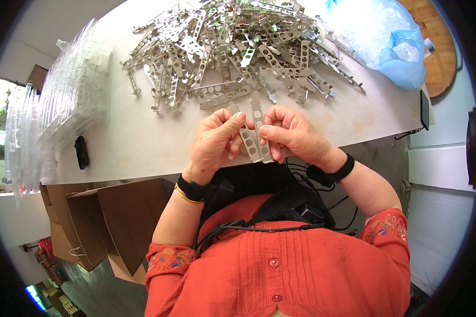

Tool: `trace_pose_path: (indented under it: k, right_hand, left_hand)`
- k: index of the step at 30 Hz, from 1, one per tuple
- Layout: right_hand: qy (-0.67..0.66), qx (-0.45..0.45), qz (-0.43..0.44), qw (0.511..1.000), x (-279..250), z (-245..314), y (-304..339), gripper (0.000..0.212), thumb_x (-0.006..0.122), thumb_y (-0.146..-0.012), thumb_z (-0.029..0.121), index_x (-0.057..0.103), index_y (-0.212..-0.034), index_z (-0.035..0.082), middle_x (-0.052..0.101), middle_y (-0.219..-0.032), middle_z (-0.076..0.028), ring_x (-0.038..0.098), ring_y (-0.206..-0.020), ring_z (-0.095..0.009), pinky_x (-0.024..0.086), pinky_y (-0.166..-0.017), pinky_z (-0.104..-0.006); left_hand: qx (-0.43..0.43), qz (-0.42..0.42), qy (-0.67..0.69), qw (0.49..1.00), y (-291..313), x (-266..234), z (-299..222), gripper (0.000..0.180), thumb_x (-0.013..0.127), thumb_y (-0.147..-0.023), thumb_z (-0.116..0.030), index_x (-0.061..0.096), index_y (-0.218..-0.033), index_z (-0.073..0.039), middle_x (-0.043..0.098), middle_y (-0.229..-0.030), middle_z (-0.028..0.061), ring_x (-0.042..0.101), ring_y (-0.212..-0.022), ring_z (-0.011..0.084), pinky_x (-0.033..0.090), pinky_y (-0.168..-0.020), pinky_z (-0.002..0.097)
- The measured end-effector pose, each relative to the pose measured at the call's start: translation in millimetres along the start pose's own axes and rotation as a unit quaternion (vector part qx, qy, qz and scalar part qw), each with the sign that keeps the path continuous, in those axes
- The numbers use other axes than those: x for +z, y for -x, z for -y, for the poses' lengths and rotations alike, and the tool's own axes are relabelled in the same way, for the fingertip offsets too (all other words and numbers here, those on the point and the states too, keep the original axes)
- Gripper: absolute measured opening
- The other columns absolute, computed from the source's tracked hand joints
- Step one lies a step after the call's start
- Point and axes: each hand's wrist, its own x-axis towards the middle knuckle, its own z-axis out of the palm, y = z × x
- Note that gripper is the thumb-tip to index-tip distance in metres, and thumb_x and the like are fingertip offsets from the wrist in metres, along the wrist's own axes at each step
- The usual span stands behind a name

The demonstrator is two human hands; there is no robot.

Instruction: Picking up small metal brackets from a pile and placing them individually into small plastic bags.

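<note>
Two flat silvery metal brackets with rows of round holes are in my hands at the table's near edge. My left hand [217, 136] pinches the left bracket [249, 143] between thumb and fingers. The right bracket [257, 113] is gripped by my right hand [289, 131], its thumb lying across the strip. Both strips point away from me, side by side, and their lower parts overlap or nearly touch. Just beyond my fingers begins a big tangled heap of similar brackets [225, 58].
Stacked clear plastic trays [74, 87] stand at the table's left. A small black object [81, 152] lies near them. Blue and clear plastic bags [402, 55] sit at the far right, a dark phone-like slab [424, 110] at the right edge. Below left is an open cardboard box [119, 219].
</note>
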Motion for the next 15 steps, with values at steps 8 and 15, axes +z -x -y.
trace_pose_path:
  k: [8, 15]
  right_hand:
    - [0.038, -0.011, 0.012, 0.999, 3.6, -2.0, 1.8, 0.018, 0.062, -0.101, 0.021, 0.051, -0.104, 0.006, 0.066, -0.083, -0.002, 0.063, -0.057, -0.008, 0.05, -0.047, -0.0213]
    - [-0.001, -0.03, 0.002, 1.0, 0.4, -5.3, 1.6, 0.017, 0.062, -0.101, 0.018, 0.051, -0.103, 0.006, 0.065, -0.085, -0.004, 0.063, -0.058, -0.008, 0.051, -0.048, -0.0227]
  left_hand:
    - [0.0, 0.036, 0.037, 0.999, 5.9, 4.4, -1.0, 0.018, 0.061, -0.102, -0.021, 0.058, -0.092, -0.006, 0.07, -0.087, 0.0114, 0.048, -0.046, 0.0066, 0.034, -0.037, 0.0202]
    - [-0.004, 0.019, 0.027, 0.999, 4.9, 10.0, -1.0, 0.017, 0.063, -0.1, -0.02, 0.056, -0.102, -0.005, 0.07, -0.091, 0.0104, 0.05, -0.049, 0.0067, 0.037, -0.039, 0.0208]
